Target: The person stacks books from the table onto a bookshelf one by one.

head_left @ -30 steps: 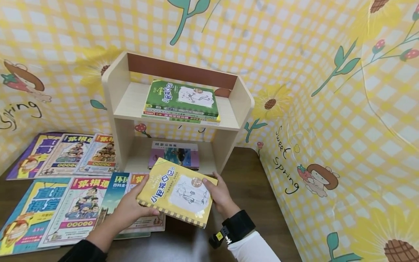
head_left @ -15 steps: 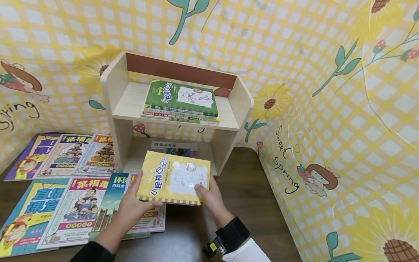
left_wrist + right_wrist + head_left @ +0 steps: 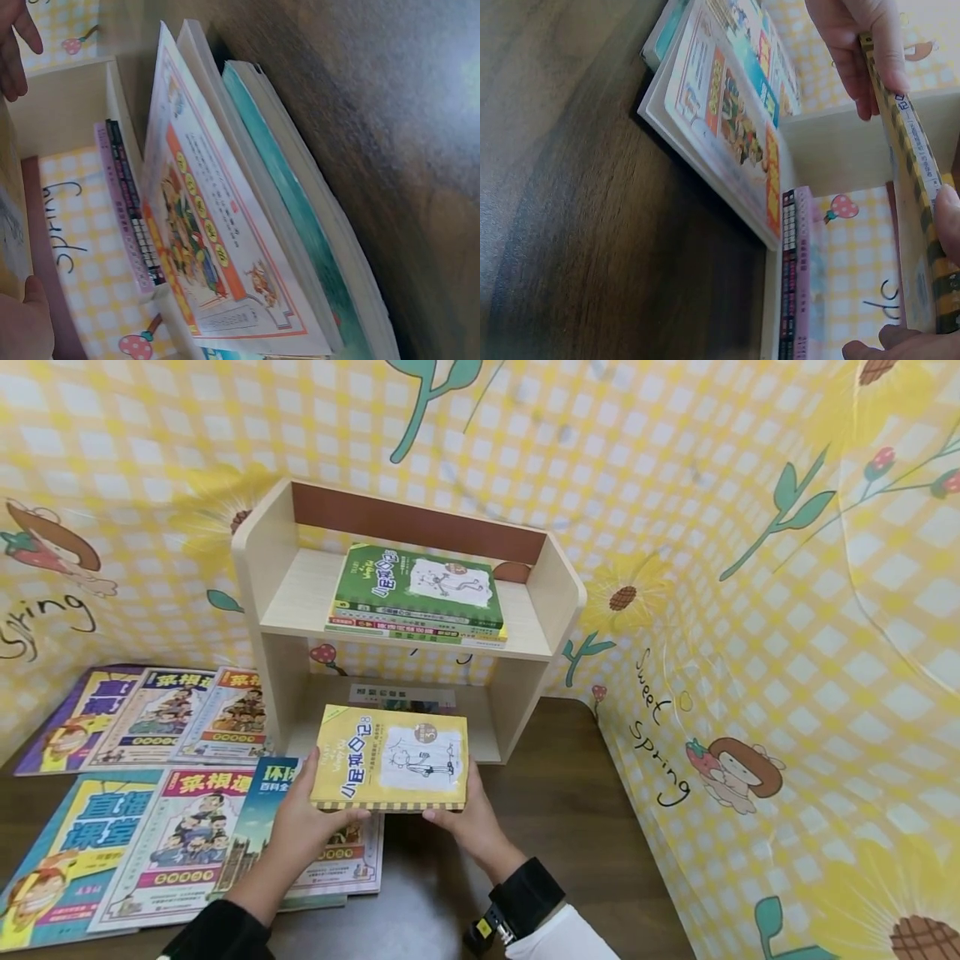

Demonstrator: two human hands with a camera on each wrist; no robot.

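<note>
Both hands hold a yellow book flat in the air, just in front of the lower opening of a small wooden shelf. My left hand grips its near-left corner, thumb on the cover. My right hand grips its near-right edge. The right wrist view shows the yellow book edge-on, with my left hand's fingers on its far end. In the shelf's lower bay lie pink and dark books, mostly hidden in the head view. A green-covered stack sits on the upper shelf.
Several picture books lie spread on the dark wooden table to the left of the shelf, some under my left forearm. Yellow checked cloth walls close in the back and right.
The yellow book has turned from tilted to square and level and has moved forward toward the lower shelf opening. Both hands kept their hold on it.
</note>
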